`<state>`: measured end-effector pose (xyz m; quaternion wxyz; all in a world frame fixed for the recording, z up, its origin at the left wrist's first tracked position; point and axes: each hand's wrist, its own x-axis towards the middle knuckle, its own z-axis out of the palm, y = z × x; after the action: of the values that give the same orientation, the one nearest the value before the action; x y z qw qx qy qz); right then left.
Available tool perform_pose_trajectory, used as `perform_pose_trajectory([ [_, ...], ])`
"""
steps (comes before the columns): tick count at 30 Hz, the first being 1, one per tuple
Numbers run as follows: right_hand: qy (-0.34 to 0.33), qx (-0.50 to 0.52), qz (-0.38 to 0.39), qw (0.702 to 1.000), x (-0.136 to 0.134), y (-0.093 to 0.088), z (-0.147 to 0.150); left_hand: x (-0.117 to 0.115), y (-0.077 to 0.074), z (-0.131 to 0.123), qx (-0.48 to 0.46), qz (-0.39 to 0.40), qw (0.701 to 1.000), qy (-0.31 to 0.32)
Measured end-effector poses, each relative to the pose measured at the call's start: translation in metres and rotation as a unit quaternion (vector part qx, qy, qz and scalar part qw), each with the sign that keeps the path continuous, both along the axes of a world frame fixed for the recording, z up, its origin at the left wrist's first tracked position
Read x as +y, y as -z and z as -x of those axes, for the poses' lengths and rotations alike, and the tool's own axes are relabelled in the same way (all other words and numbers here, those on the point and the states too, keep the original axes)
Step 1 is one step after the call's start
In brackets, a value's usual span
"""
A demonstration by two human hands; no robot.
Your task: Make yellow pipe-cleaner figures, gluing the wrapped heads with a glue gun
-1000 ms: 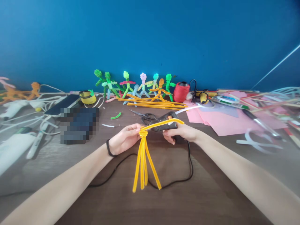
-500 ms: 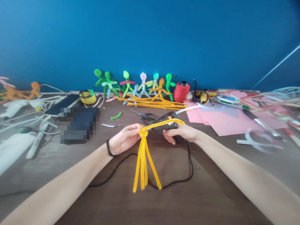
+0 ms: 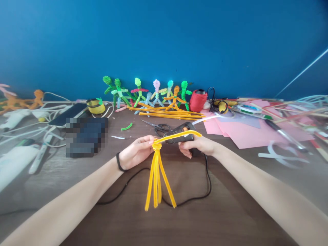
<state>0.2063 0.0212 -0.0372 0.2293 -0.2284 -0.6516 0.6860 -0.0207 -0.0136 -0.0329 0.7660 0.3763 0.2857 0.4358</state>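
Note:
My left hand, with a black band at the wrist, pinches the knotted top of a bundle of yellow pipe cleaners. Several strands hang down from the knot, and one long strand stretches right, its end near my right hand. My right hand is wrapped round the handle of a black glue gun, which points left behind that long strand. A clear glue stick comes out of the gun's back. The gun's nozzle is partly hidden near the knot.
Black scissors lie behind the glue gun. Pipe-cleaner figures and loose orange-yellow stems are along the blue wall. Pink paper lies right, a phone and cables left. The gun's black cord loops in front.

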Motion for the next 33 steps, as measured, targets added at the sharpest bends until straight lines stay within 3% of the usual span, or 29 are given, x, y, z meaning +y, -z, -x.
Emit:
perform_pose_trajectory([
  [33, 0.001, -0.014, -0.013, 1.000, -0.0002, -0.0030, 0.0001, 0.0006, 0.0010, 0.0010, 0.000, -0.003, 1.000, 0.004],
])
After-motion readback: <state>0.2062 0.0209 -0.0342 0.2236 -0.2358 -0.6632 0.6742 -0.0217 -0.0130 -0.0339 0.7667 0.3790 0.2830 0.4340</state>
